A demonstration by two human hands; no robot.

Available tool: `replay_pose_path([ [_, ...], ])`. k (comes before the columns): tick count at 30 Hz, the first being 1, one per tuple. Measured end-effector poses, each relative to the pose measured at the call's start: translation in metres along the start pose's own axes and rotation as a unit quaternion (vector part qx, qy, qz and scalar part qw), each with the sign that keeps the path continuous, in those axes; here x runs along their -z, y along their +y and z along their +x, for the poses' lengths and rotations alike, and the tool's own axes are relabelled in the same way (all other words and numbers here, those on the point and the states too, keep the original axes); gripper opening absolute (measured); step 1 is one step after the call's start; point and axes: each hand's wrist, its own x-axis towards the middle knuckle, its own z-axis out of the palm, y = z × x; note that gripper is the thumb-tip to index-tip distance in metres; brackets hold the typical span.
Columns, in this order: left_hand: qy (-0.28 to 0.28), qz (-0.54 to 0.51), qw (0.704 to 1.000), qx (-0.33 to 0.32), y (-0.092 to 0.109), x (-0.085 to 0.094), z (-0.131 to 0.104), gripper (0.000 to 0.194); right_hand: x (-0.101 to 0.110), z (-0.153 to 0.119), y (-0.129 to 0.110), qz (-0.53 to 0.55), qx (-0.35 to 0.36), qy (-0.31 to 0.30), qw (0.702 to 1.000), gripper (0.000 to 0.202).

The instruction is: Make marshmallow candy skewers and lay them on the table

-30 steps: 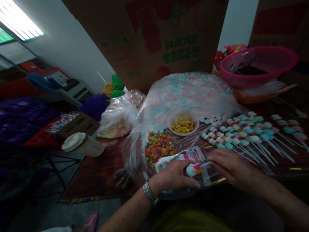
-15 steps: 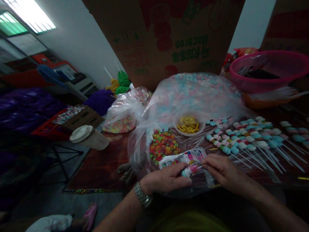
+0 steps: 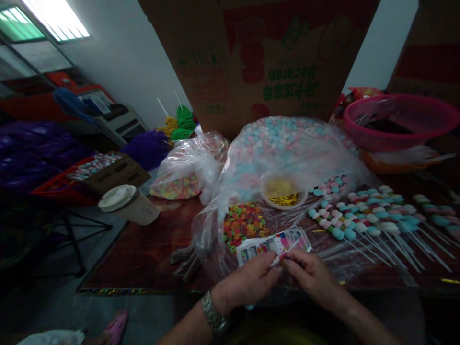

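Note:
My left hand (image 3: 253, 278), with a metal watch on its wrist, is closed around a wrapped marshmallow skewer (image 3: 278, 260), most of which its fingers hide. A white stick pokes out between the two hands. My right hand (image 3: 312, 273) pinches the wrapper near that stick, close against the left fingertips. Just beyond the hands lies a stack of printed plastic wrappers (image 3: 251, 249). Colourful ring candies (image 3: 242, 223) are heaped behind the stack. Gold twist ties (image 3: 285, 199) fill a round plastic tub beside them. Finished-looking rows of marshmallow skewers (image 3: 373, 211) lie to the right.
A large clear bag of marshmallows (image 3: 287, 143) leans before a cardboard box (image 3: 266, 62). To the left are a smaller candy bag (image 3: 179, 184), a paper cup (image 3: 131, 206) and gloves (image 3: 185, 261). A pink basin (image 3: 398, 127) stands back right.
My right hand has moved left and now meets the left hand. The skewer has turned and is more hidden by the fingers. The view has shifted slightly.

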Motion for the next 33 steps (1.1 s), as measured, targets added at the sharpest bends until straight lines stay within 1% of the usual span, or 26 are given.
replay_pose_path([
  [2,-0.044,0.023,0.998,-0.030,-0.001,0.003,-0.001,0.020,-0.006,0.000,-0.005,-0.116,0.064,0.044,0.990,0.031],
  [3,-0.054,0.019,0.998,-0.029,-0.002,0.003,-0.001,0.020,-0.005,0.000,-0.009,-0.187,0.121,0.073,0.972,0.031],
  [5,-0.038,-0.017,0.999,0.010,-0.003,0.002,0.000,0.021,0.002,0.001,-0.020,-0.320,0.243,0.122,0.907,0.026],
  [6,-0.024,-0.044,0.998,0.040,-0.004,0.001,0.001,0.024,0.007,0.001,-0.026,-0.375,0.289,0.123,0.872,0.025],
  [7,-0.018,-0.070,0.995,0.065,-0.004,-0.001,0.001,0.027,0.013,0.002,-0.032,-0.419,0.324,0.105,0.842,0.027],
  [9,-0.031,-0.108,0.990,0.088,-0.003,-0.002,0.003,0.031,0.023,0.002,-0.039,-0.483,0.360,0.018,0.798,0.034],
  [11,-0.079,-0.101,0.988,0.080,0.001,-0.001,0.003,0.029,0.028,0.002,-0.038,-0.513,0.361,-0.073,0.775,0.030],
  [12,-0.102,-0.068,0.990,0.065,0.004,0.000,0.003,0.027,0.028,0.001,-0.034,-0.512,0.345,-0.104,0.780,0.027],
  [13,-0.114,-0.007,0.992,0.044,0.007,0.001,0.003,0.023,0.026,0.000,-0.029,-0.495,0.315,-0.131,0.800,0.023],
  [14,-0.117,0.081,0.990,0.019,0.011,0.003,0.003,0.020,0.022,-0.001,-0.024,-0.449,0.261,-0.153,0.841,0.020],
  [15,-0.111,0.191,0.975,-0.013,0.014,0.004,0.002,0.015,0.017,-0.002,-0.018,-0.378,0.195,-0.168,0.889,0.015],
  [16,-0.093,0.304,0.947,-0.049,0.018,0.005,0.000,0.011,0.012,-0.004,-0.014,-0.296,0.125,-0.178,0.930,0.011],
  [17,-0.069,0.397,0.911,-0.088,0.020,0.006,-0.001,0.009,0.006,-0.006,-0.010,-0.220,0.064,-0.183,0.956,0.010],
  [18,-0.047,0.465,0.874,-0.129,0.021,0.007,-0.003,0.009,0.000,-0.008,-0.008,-0.147,0.009,-0.191,0.970,0.015],
  [19,-0.030,0.506,0.845,-0.170,0.021,0.008,-0.006,0.011,-0.004,-0.009,-0.007,-0.088,-0.037,-0.203,0.974,0.022],
  [20,-0.012,0.524,0.826,-0.207,0.019,0.008,-0.008,0.012,-0.006,-0.009,-0.009,-0.040,-0.070,-0.220,0.972,0.027],
  [21,0.012,0.522,0.819,-0.238,0.016,0.008,-0.010,0.012,-0.005,-0.007,-0.012,-0.002,-0.093,-0.247,0.965,0.030],
  [22,0.044,0.506,0.822,-0.258,0.011,0.008,-0.012,0.012,0.000,-0.002,-0.017,0.029,-0.110,-0.269,0.957,0.032],
  [23,0.085,0.477,0.833,-0.266,0.005,0.007,-0.013,0.013,0.009,0.005,-0.022,0.023,-0.108,-0.275,0.955,0.035],
  [24,0.133,0.433,0.853,-0.259,-0.002,0.006,-0.014,0.015,0.021,0.016,-0.027,-0.020,-0.091,-0.266,0.959,0.037],
  [25,0.179,0.372,0.879,-0.239,-0.007,0.005,-0.015,0.018,0.036,0.031,-0.032,-0.095,-0.054,-0.234,0.966,0.037],
  [26,0.217,0.301,0.905,-0.209,-0.012,0.004,-0.014,0.020,0.051,0.049,-0.036,-0.216,-0.017,-0.161,0.963,0.035],
  [27,0.242,0.227,0.928,-0.170,-0.016,0.003,-0.014,0.022,0.066,0.069,-0.037,-0.272,-0.015,-0.112,0.956,0.032],
  [29,0.267,0.089,0.956,-0.087,-0.019,0.001,-0.012,0.023,0.087,0.112,-0.035,-0.340,-0.029,-0.086,0.936,0.022],
  [31,0.276,-0.037,0.960,-0.011,-0.019,0.001,-0.011,0.023,0.095,0.149,-0.028,-0.387,-0.054,-0.099,0.915,0.015],
  [33,0.288,-0.161,0.943,0.049,-0.019,0.002,-0.010,0.023,0.091,0.174,-0.020,-0.420,-0.069,-0.123,0.896,0.018],
])
